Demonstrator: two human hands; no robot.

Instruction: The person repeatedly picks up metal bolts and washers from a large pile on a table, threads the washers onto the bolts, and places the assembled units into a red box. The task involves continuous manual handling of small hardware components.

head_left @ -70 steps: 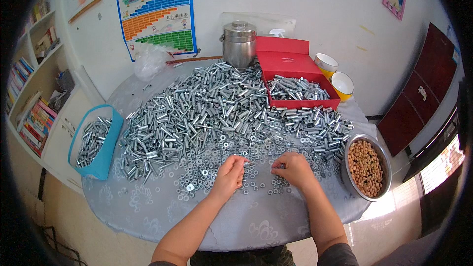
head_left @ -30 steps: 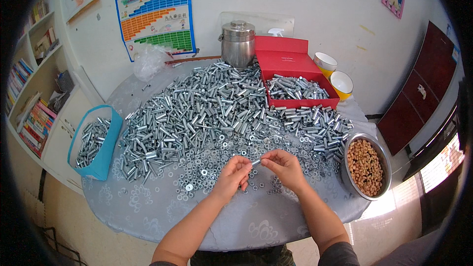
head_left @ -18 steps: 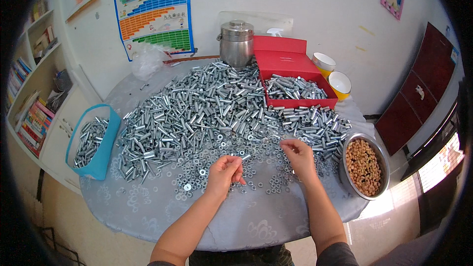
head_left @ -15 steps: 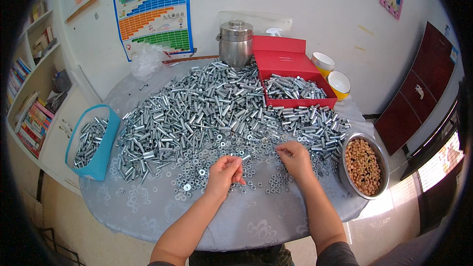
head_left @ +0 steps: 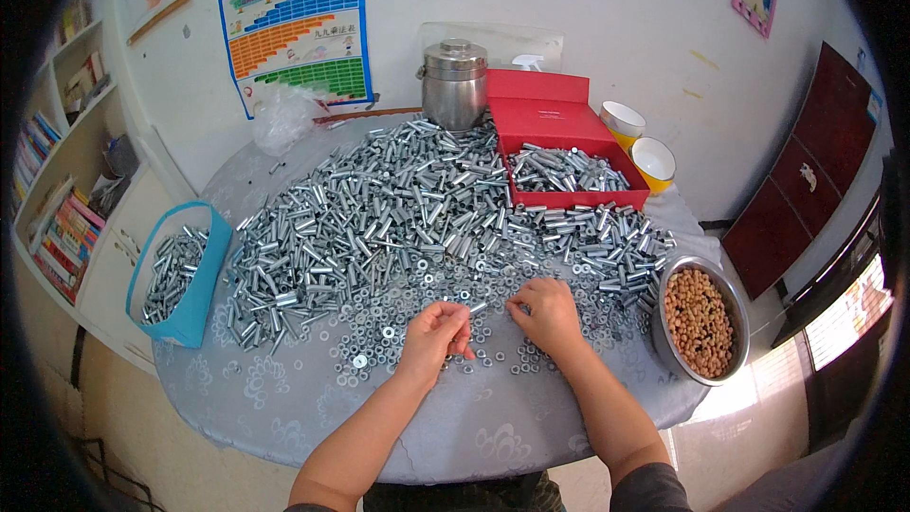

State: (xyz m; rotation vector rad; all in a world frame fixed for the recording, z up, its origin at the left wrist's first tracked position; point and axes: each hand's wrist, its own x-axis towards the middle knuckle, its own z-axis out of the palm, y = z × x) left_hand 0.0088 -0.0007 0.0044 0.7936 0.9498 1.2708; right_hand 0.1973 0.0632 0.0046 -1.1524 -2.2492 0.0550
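Note:
My left hand [head_left: 433,337] is closed in a pinch on a small silver metal bolt [head_left: 477,307], whose end points right from the fingertips. To its right, my right hand [head_left: 550,315] hovers just above the washers, its thumb and forefinger pressed together near the bolt's tip. What the right fingers hold, if anything, is too small to make out. Below and around both hands lie loose washers [head_left: 389,333] and nuts [head_left: 531,356]. Beyond them spreads a large heap of silver metal sleeves and bolts [head_left: 379,199].
A blue fabric bin [head_left: 204,275] of metal parts stands at the left. At the back are a steel canister [head_left: 454,95], a red box [head_left: 578,197] of sleeves and two yellow-and-white bowls [head_left: 652,163]. A metal bowl [head_left: 739,332] of small tan-brown pieces sits right. Grey cloth covers the table [head_left: 445,436].
My right hand has moved left and slightly nearer, toward the bolt in my left hand. The left hand has barely shifted.

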